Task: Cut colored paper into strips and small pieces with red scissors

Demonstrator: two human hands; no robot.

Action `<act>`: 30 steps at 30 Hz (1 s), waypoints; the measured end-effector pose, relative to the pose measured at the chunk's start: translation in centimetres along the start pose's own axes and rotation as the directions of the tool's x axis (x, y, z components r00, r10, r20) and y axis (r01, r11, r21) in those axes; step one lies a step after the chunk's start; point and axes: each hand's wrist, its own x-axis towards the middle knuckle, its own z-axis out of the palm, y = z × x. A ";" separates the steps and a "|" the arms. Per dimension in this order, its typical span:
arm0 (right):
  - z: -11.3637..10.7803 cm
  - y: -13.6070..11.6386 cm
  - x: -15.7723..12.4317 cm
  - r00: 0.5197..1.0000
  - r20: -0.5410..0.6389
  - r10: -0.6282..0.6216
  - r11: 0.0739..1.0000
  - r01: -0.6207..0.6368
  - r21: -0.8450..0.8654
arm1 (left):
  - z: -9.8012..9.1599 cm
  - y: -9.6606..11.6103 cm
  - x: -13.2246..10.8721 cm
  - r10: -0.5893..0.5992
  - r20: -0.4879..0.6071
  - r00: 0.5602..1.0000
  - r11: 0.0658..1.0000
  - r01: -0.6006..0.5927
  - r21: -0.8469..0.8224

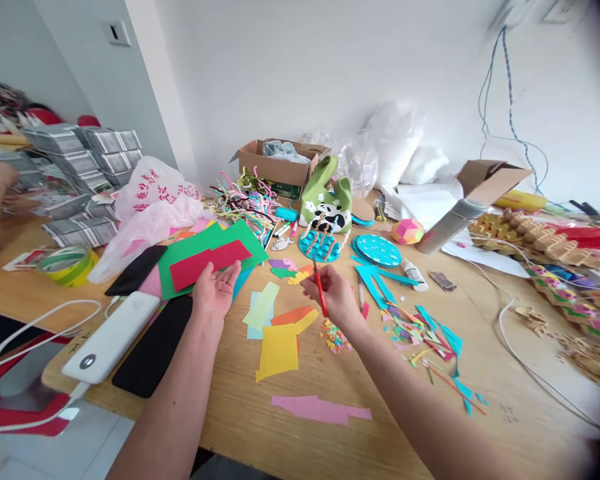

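Holding the red scissors (321,291), my right hand (339,297) has its grip closed, beyond and to the right of the yellow paper (279,351). My left hand (214,292) rests palm up with a loose, wide grip, beyond and left of the yellow paper, at the red paper (223,255); from afar I cannot tell whether its fingertips touch.

A low sweep could scatter the paper bits (334,335) right of the yellow paper, as they look loose and light. Left of it, my forearm runs close by the phone (153,350) and power bank (113,339); snagging the cable (79,391) might drag the latter over the table's edge.

Nearer me than the yellow paper, only the pink paper (323,409) interrupts the bare table (405,427), my best room for moving; beyond it looks crowded.
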 end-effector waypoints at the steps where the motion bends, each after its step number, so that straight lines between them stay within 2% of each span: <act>1: 0.9 -0.1 1.2 1.000 0.024 -0.015 0.993 0.018 -0.112 | -0.1 0.0 -0.4 -0.012 0.015 1.000 1.000 0.012 0.025; 3: 3.0 -0.2 3.9 0.994 0.104 -0.012 0.915 0.053 -0.399 | -0.4 -0.1 -1.1 -0.032 0.053 0.998 0.994 0.026 0.106; 5: 5.1 -0.4 6.5 0.991 0.133 -0.015 0.884 0.075 -0.461 | -0.7 -0.2 -1.5 -0.050 0.101 0.994 0.976 0.027 0.217; 6: 6.2 -0.4 7.8 0.990 0.143 -0.018 0.873 0.085 -0.481 | -0.9 -0.3 -1.6 -0.034 0.125 0.992 0.958 -0.003 0.288; 8: 8.2 -0.5 10.0 0.987 0.159 -0.010 0.854 0.091 -0.512 | -1.3 -0.4 -1.3 0.111 0.184 0.977 0.864 -0.187 0.468; 9: 9.1 -0.4 10.9 0.986 0.164 0.000 0.848 0.087 -0.523 | -1.5 -0.4 -1.0 0.221 0.224 0.949 0.750 -0.312 0.583; 10: 9.9 -0.4 11.6 0.985 0.170 0.006 0.844 0.086 -0.530 | -1.7 -0.3 -0.6 0.326 0.296 0.898 0.565 -0.436 0.700; 11: 10.6 -0.3 12.2 0.984 0.175 0.016 0.842 0.081 -0.534 | -1.9 -0.3 -0.1 0.387 0.383 0.839 0.326 -0.513 0.794; 12: 11.2 -0.2 12.7 0.984 0.177 0.025 0.842 0.074 -0.534 | -2.1 -0.2 0.4 0.417 0.456 0.786 0.086 -0.534 0.841; 13: 11.7 -0.1 13.0 0.984 0.175 0.031 0.846 0.068 -0.528 | -2.3 -0.2 0.9 0.418 0.512 0.750 -0.121 -0.513 0.850; 14: 12.0 0.0 13.3 0.985 0.169 0.034 0.853 0.059 -0.519 | -2.5 -0.1 1.3 0.393 0.548 0.738 -0.280 -0.472 0.836; 15: 12.3 0.0 13.5 0.986 0.160 0.036 0.862 0.050 -0.504 | -2.7 -0.1 1.7 0.359 0.563 0.744 -0.398 -0.424 0.814; 17: 12.5 -0.1 13.9 0.990 0.138 0.034 0.888 0.034 -0.459 | -2.9 0.0 2.2 0.298 0.554 0.778 -0.543 -0.339 0.768; 19: 12.5 -0.7 14.3 0.993 0.116 0.026 0.919 0.022 -0.393 | -2.9 0.1 2.4 0.270 0.528 0.805 -0.612 -0.280 0.740; 22: 12.4 -2.3 14.8 0.994 0.108 0.005 0.968 0.022 -0.252 | -2.8 0.4 2.5 0.276 0.511 0.814 -0.646 -0.237 0.725; 26: 12.6 -5.1 15.4 0.986 0.164 -0.027 1.000 0.028 -0.004 | -2.9 1.1 3.0 0.330 0.499 0.801 -0.648 -0.192 0.737; 30: 12.9 -6.9 15.9 0.981 0.186 -0.047 0.979 0.009 0.202 | -3.5 1.8 3.8 0.393 0.493 0.776 -0.604 -0.186 0.775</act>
